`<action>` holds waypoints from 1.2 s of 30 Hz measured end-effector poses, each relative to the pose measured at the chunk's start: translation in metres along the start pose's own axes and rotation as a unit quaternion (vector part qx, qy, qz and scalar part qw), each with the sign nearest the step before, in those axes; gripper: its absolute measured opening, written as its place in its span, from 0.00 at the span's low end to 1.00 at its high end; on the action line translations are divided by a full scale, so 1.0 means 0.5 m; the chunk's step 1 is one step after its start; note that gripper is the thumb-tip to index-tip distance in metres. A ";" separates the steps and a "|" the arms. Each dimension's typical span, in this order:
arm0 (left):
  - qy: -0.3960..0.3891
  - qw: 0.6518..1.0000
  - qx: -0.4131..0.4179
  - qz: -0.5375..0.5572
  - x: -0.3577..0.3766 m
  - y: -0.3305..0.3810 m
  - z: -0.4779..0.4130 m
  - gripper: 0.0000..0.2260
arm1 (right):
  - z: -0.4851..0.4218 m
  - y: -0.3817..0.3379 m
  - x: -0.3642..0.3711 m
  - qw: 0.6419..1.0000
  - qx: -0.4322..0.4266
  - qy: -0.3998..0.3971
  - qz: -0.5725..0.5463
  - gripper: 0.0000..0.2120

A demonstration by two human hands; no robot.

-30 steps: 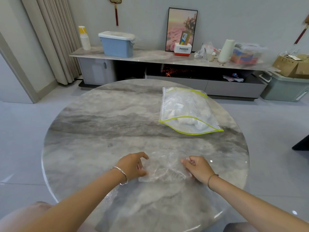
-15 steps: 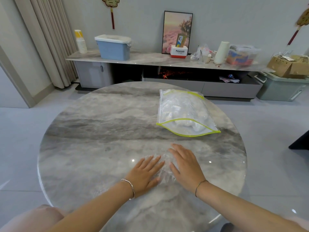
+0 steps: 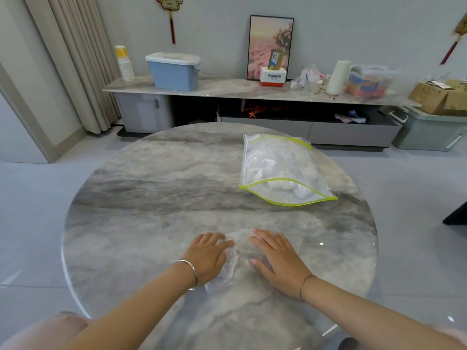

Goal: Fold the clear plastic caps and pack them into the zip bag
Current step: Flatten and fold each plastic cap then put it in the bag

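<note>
A clear plastic cap (image 3: 238, 251) lies flat on the round marble table (image 3: 151, 198), near the front edge. My left hand (image 3: 208, 256) presses on its left part with straight fingers. My right hand (image 3: 276, 256) lies flat on its right part, palm down. A strip of crinkled plastic shows between the two hands. Farther back and to the right lies the zip bag (image 3: 280, 170), clear with a yellow-green zip edge. Its mouth faces me and stands slightly open, and several folded caps are inside.
Behind the table runs a low sideboard (image 3: 227, 89) with a blue lidded box (image 3: 174, 70), a picture frame, a paper roll and boxes. A curtain hangs at the left. Grey floor surrounds the table.
Both hands went from pinching the cap's edges to lying flat on it. Since half a second ago they have slid a little apart over the plastic.
</note>
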State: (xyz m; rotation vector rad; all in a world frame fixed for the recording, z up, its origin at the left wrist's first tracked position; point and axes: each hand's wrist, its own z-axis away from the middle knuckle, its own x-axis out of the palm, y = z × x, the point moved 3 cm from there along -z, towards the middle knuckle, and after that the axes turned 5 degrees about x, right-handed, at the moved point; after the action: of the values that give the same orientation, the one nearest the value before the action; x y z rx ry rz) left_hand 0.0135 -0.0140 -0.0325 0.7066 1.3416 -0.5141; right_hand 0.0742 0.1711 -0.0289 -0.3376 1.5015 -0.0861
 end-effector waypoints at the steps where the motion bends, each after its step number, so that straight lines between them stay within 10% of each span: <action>1: 0.000 1.000 -0.009 0.004 -0.008 -0.010 0.006 0.43 | 0.003 -0.008 -0.006 0.998 -0.052 0.025 -0.001 0.31; 6: -0.028 0.999 -0.032 0.020 -0.020 -0.036 0.026 0.46 | 0.028 -0.027 0.014 0.975 -0.203 -0.005 0.094 0.32; 16: -0.065 0.995 0.080 0.019 0.008 -0.025 0.044 0.45 | -0.004 -0.024 0.025 0.989 -0.146 0.027 0.009 0.19; 28: 0.059 0.954 -0.082 0.282 0.002 -0.044 0.020 0.11 | -0.021 -0.006 0.002 0.898 0.186 0.046 -0.397 0.09; 36: 0.072 0.967 -0.136 0.202 0.006 -0.025 0.024 0.08 | -0.021 0.008 0.013 0.924 0.239 0.017 -0.297 0.08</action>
State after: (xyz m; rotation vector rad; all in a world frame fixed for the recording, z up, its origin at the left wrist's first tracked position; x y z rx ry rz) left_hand 0.0137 -0.0310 -0.0364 0.7736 1.3240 0.0493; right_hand 0.0637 0.1714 -0.0367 -0.3822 1.3155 -0.9311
